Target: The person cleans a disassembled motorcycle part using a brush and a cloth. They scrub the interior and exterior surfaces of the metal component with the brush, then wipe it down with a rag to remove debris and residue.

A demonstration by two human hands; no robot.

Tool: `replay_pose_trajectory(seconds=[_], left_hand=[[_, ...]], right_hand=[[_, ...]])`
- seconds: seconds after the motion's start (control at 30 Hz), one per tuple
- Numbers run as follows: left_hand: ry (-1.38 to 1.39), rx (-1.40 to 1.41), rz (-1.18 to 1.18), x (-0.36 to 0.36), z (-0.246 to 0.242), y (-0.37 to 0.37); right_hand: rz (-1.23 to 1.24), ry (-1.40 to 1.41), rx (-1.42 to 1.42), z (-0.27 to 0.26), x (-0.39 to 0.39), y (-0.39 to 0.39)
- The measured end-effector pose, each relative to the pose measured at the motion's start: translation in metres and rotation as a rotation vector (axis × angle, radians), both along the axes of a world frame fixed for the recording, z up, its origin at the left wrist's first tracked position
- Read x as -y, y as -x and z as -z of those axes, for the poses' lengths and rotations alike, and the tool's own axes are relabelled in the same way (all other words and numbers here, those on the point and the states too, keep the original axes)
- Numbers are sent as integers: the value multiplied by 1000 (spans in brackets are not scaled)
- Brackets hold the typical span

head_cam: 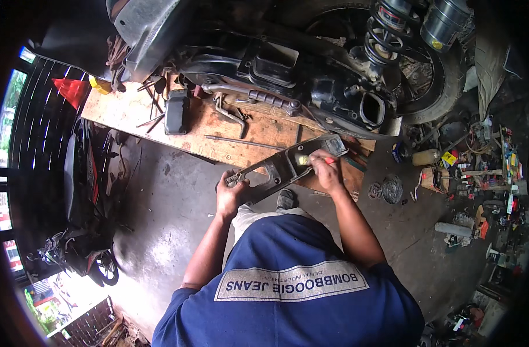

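My left hand (232, 191) grips the near left end of a long dark motorcycle part (286, 162), a tray-like panel with an oval opening. The panel slants up to the right across the bench's front edge. In my right hand (327, 169) is a brush (305, 160) with pale bristles and a red part showing at the fingers; its head is over the panel's inner face. Behind the panel, a steel rod (245, 142) and a bent metal lever (230, 113) lie on the wooden bench (199, 145).
A scooter's engine casing (264, 65), coil-spring shock absorber (388, 32) and rear wheel (446, 86) stand beyond the bench. A black cover (177, 113) rests at the bench's left. Round metal parts (392, 189) lie on the floor at right, near cluttered tools. A motorcycle (84, 173) is at left.
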State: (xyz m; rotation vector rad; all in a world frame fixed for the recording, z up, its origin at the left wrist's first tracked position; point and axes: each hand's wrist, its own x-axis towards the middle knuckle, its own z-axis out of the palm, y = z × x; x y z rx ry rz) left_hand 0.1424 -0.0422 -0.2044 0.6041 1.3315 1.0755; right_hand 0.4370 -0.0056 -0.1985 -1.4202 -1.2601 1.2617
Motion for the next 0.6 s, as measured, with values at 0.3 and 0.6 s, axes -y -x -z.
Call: replay_pose_trajectory(seconds=[0.3,0.6], left_hand=[[39,65,35,9,54,14],[47,58,17,14,56,1]], right_hand=[[-77,-239,512,7,10,15],[-4,-326,686,8,8,24]])
